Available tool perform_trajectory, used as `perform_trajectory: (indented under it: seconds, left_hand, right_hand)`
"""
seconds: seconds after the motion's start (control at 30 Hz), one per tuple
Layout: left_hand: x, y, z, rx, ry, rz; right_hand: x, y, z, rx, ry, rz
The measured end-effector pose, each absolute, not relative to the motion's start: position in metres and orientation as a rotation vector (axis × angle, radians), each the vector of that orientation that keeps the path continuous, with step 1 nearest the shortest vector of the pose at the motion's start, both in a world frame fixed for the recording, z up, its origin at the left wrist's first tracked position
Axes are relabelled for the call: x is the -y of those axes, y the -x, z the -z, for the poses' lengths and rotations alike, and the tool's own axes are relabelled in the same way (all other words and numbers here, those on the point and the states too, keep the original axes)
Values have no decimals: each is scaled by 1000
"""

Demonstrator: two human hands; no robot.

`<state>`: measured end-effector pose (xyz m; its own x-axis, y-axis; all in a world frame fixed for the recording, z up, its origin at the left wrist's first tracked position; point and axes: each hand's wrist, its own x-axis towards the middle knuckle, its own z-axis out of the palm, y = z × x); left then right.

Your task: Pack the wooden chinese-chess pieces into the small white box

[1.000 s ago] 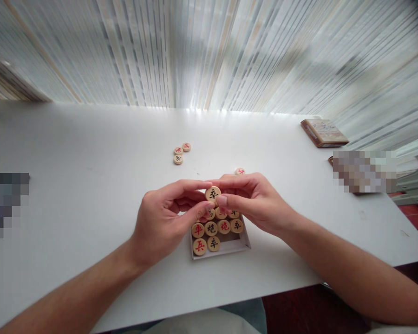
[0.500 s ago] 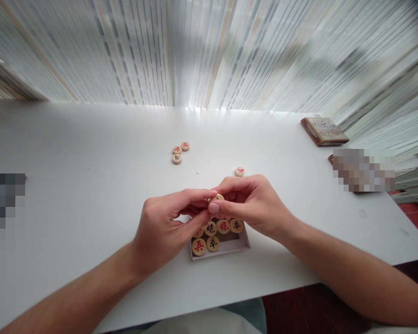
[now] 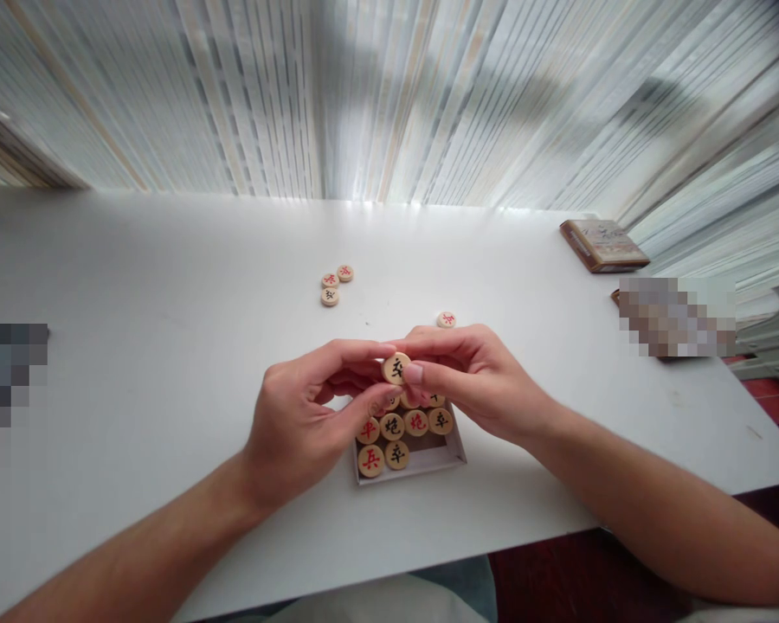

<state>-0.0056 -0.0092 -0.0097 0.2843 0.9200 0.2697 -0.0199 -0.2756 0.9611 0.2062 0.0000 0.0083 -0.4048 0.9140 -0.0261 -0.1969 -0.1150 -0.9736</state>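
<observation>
Between my two hands is a round wooden Chinese chess piece [image 3: 395, 369] with a black character, its face turned toward me. My left hand [image 3: 321, 402] pinches it from the left with thumb and fingers. From the other side my right hand [image 3: 473, 381] grips it, thumb on its face. Below them lies a shallow white box [image 3: 455, 452] holding rows of pieces, among them a red-marked piece [image 3: 370, 460] and a black-marked piece [image 3: 396, 455] in the front row. My fingers cover the box's far part.
Three loose pieces [image 3: 330, 296] lie together farther back on the white table [image 3: 169, 303]. A single red-marked piece [image 3: 447, 319] rests just beyond my right hand. At the right stands a brown box [image 3: 603, 246], near a blurred-out item [image 3: 679, 318]. Striped curtains hang behind.
The held piece has been turned so that its black character now shows fully. My fingers have shifted around it, and both hands stay above the box.
</observation>
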Motion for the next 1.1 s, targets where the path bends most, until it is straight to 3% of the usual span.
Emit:
perform_trajectory:
  seconds: [1.1]
  left_hand:
    - [8, 4, 11, -770, -1777, -1252]
  right_hand:
    - [2, -205, -8, 1117, 929, -1781]
